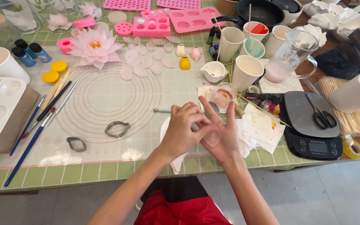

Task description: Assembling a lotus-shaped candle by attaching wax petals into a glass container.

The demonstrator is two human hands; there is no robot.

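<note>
Petal-shaped translucent piece [211, 137] pressed between two hands above the table's front edge.

Left hand [183, 132] curls its fingers down onto the piece, which lies flat on the open palm of the right hand [221, 135]; whether the left fingers pinch it or only press it cannot be told. Under the hands lies white paper towel [257, 129], with a small glass bowl [224, 95] just beyond. Two metal petal cutters [117, 128] rest on the ringed silicone mat [101, 100] to the left; a black kitchen scale [311, 133] carrying scissors [321, 116] sits to the right.
</note>
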